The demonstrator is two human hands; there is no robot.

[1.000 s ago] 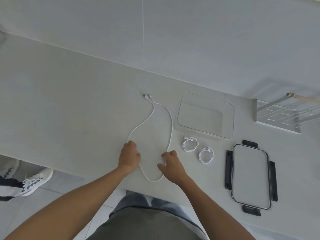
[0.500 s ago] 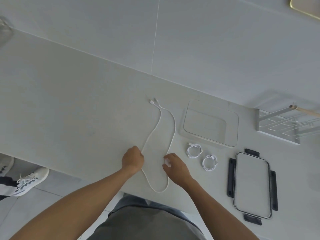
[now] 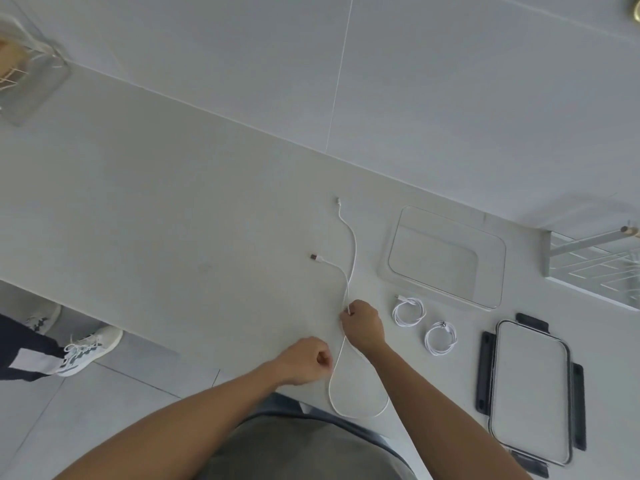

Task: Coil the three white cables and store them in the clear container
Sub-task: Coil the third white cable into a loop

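Observation:
A long uncoiled white cable lies on the pale counter, its two plug ends apart at the far side and a loop hanging past the near edge. My right hand pinches both strands together. My left hand is closed beside the loop, and whether it grips the strand I cannot tell. Two coiled white cables lie to the right. Behind them stands the clear container, with nothing in it.
The container's lid, with dark clips, lies at the right near the counter's front edge. A white wire rack stands at the far right. Another person's shoes are on the floor at left. A glass item sits far left.
My hands have drawn the two strands together. The plug ends, side by side before, now lie apart. My right hand moved up; my left pulled back toward the near edge.

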